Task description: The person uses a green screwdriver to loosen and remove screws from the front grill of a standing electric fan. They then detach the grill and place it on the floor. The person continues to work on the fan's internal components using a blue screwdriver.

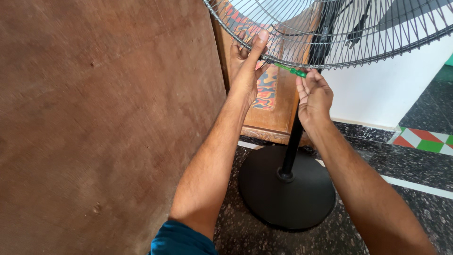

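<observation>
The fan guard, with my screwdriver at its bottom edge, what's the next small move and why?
Probably keep the left hand bracing the wire guard and give the green screwdriver a small turn with the right hand. Its tip sits at the guard's lower rim beside the left thumb, though the fastener itself is hidden.

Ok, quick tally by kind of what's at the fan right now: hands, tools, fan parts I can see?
Hands: 2, left hand on the wire grille, right hand on the tool
Green-handled screwdriver: 1
Wire grille: 1
Black pole: 1
Round black base: 1
Total: 6
</observation>
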